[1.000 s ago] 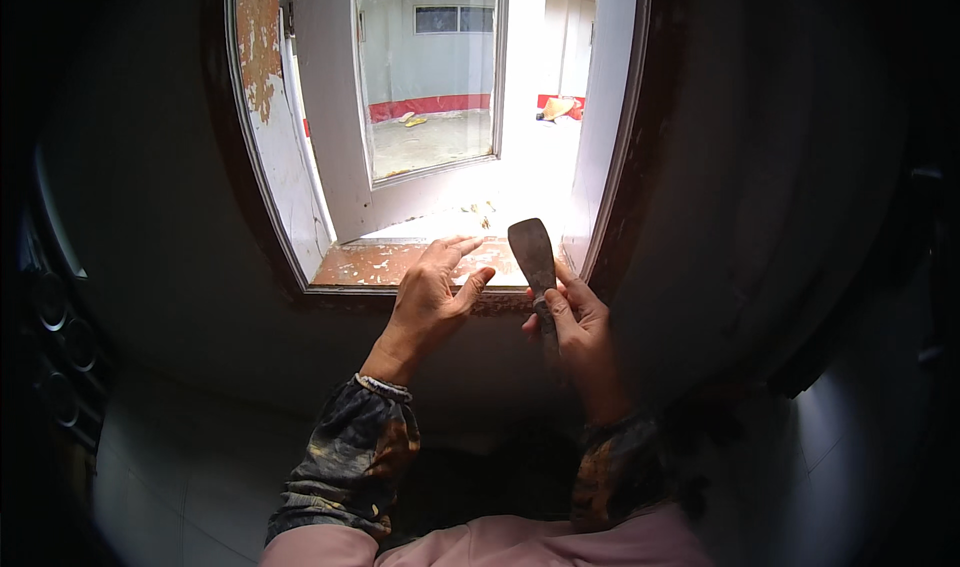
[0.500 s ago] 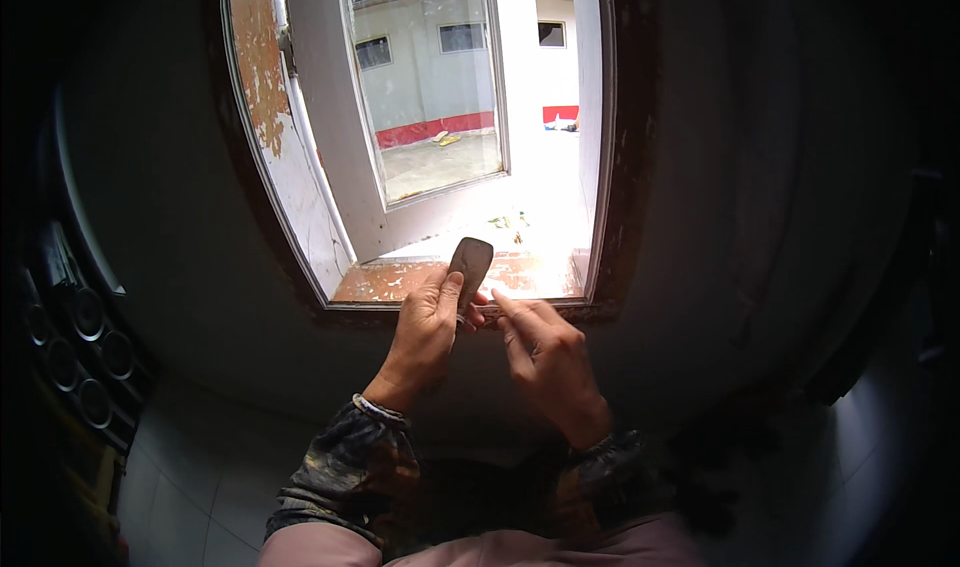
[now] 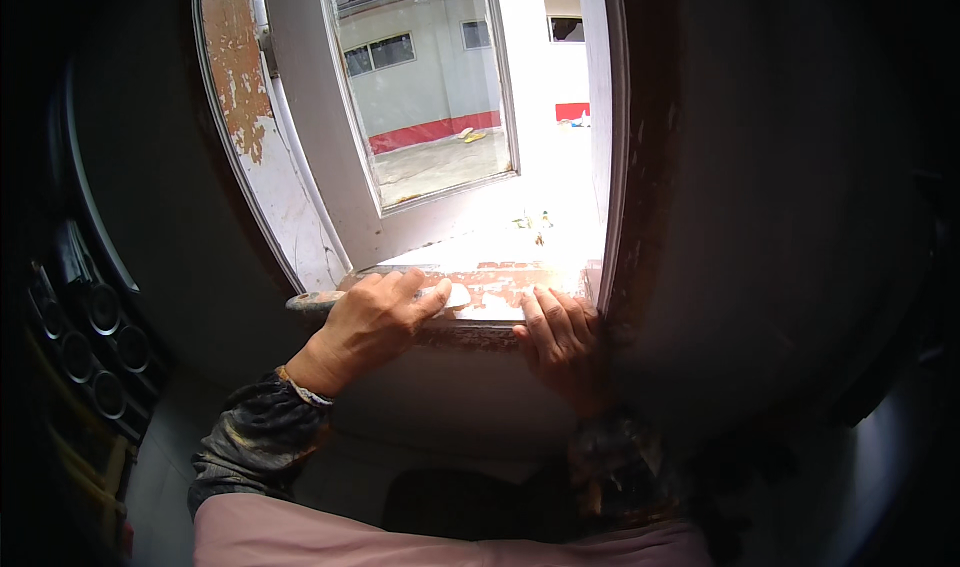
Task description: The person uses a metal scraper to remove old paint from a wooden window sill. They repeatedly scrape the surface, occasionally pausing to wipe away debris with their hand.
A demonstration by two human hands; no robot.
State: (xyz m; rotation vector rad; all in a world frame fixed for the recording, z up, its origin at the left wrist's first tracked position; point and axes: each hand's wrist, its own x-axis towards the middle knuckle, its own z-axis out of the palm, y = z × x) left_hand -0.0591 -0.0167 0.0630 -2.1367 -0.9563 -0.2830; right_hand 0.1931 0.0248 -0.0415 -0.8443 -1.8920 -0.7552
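Hands (image 3: 372, 319) (image 3: 562, 329) at peeling windowsill (image 3: 492, 285), left gripping scraper (image 3: 458, 296)

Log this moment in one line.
left hand: gripping dark-handled, flat-bladed scraper | right hand: resting on peeling brown-and-white windowsill | white-framed glass window: open

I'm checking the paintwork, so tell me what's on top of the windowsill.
The windowsill shows patchy brown paint; the left hand holds a scraper over it, and the right hand rests near its right end. Surface beneath hands and scraper is covered.
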